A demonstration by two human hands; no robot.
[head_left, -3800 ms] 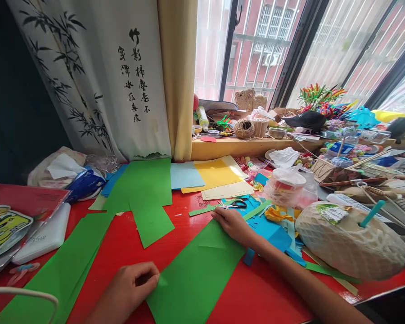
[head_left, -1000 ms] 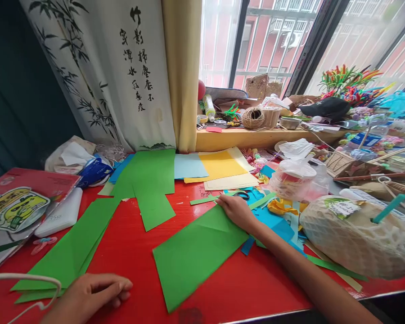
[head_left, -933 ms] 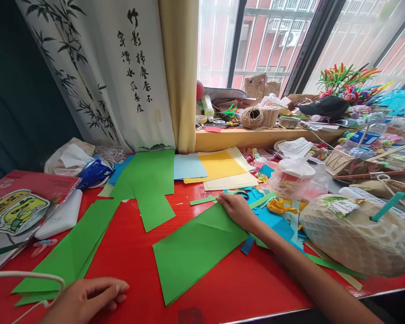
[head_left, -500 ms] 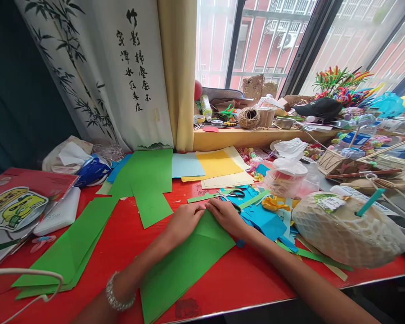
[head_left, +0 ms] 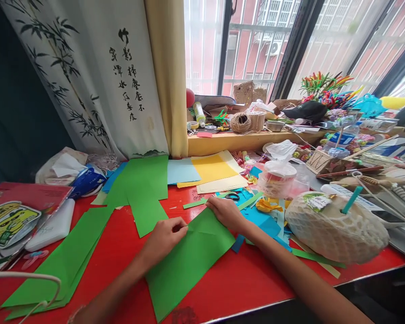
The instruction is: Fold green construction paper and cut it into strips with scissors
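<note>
Holding the green sheet [head_left: 195, 256], at six o'clock in view, by its one o'clock corner with the right hand [head_left: 227, 213]. Now, having drawn the left hand [head_left: 167, 236] back toward eleven o'clock, touching the edge; impossible to tell if pinching. Probably smoothing that side.

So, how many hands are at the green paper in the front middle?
2: the left hand at the left edge of the green paper, the right hand at its far corner.

daylight pours from the window [head_left: 295, 45]; the dark curtain [head_left: 16, 99] lies in shadow; edges look stretched.
</note>
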